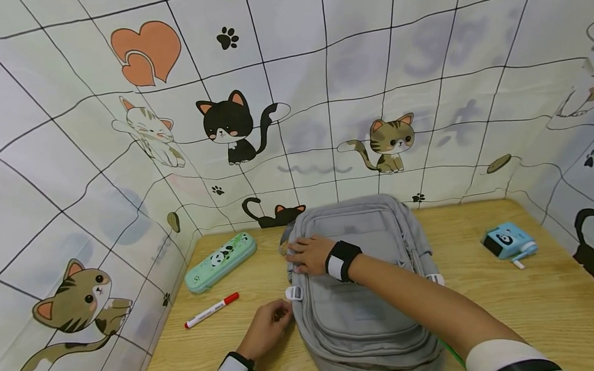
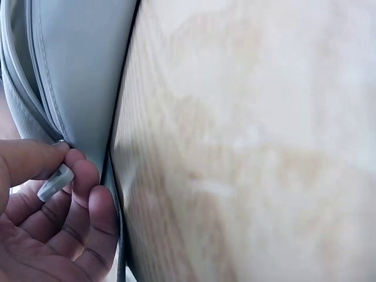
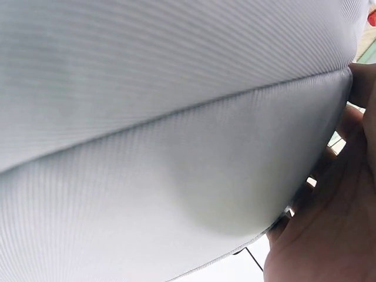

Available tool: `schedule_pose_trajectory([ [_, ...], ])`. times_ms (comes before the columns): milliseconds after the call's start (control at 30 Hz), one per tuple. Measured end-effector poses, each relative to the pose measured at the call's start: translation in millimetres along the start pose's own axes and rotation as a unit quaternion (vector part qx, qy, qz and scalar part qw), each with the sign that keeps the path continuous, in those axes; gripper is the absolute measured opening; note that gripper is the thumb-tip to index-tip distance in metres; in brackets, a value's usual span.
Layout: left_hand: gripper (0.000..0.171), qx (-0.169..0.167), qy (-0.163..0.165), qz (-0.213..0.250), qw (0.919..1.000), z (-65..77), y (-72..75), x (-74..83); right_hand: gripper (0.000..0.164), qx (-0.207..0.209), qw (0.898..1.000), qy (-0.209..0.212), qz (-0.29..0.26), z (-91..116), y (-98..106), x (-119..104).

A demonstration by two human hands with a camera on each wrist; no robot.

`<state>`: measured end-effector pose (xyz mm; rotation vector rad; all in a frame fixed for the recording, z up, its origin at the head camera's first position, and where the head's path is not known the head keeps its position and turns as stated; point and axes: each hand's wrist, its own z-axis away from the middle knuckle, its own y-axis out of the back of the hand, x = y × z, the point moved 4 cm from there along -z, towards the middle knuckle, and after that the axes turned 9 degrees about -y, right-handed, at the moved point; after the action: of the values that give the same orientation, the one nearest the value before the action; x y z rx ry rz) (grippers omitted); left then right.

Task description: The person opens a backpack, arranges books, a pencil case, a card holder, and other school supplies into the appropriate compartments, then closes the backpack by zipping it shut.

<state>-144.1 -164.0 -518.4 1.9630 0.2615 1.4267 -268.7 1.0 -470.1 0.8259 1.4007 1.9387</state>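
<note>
A grey backpack (image 1: 356,312) lies on its back on the wooden table, front pockets facing up. At its left side my left hand (image 1: 267,329) pinches a small pale zipper pull (image 2: 56,183) between thumb and index finger, with the other fingers curled below it. My right hand (image 1: 311,255) rests on the upper left part of the backpack, its fingers spread over the edge. In the right wrist view, ribbed grey fabric (image 3: 176,176) fills most of the frame, and the right hand (image 3: 329,217) touches its rim.
Left of the backpack lie a green panda pencil case (image 1: 221,262) and a white marker with a red cap (image 1: 211,311). A blue panda pencil sharpener with a crank (image 1: 508,242) stands at the right. Cat-print cloth (image 1: 300,72) hangs behind the table (image 1: 466,288).
</note>
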Motion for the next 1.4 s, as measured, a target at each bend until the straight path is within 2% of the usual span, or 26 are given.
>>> schedule_pose_trajectory([
  [300,0.006,-0.025,0.007,0.041,0.9988,13.9,-2.6,12.0,0.055,-0.002,1.0,-0.005,0.0,11,9,2],
  [433,0.006,-0.044,0.019,0.065,0.9967,20.7,-5.4,17.1,0.054,0.008,1.0,-0.001,-0.001,19,16,1],
  [633,0.007,-0.076,0.024,0.076,0.9939,29.3,-8.0,23.3,0.054,0.006,1.0,-0.001,-0.002,21,15,0],
  [933,0.008,-0.129,-0.008,0.123,0.9839,33.9,-13.2,36.6,0.055,0.001,1.0,-0.004,0.002,11,3,2],
  [1133,0.008,-0.169,-0.022,0.161,0.9722,34.9,-18.6,52.9,0.055,0.006,1.0,-0.001,0.001,14,7,3],
  [1200,0.008,-0.173,-0.024,0.167,0.9704,35.0,-21.2,56.4,0.054,0.024,1.0,0.004,-0.001,15,9,2],
  [1300,0.009,-0.167,-0.017,0.174,0.9703,35.5,-23.8,56.8,0.049,0.082,0.996,0.035,-0.002,23,17,-6],
  [1400,0.012,-0.176,-0.006,0.201,0.9636,36.3,-23.4,53.0,0.031,0.165,0.98,0.108,-0.024,47,32,-22],
])
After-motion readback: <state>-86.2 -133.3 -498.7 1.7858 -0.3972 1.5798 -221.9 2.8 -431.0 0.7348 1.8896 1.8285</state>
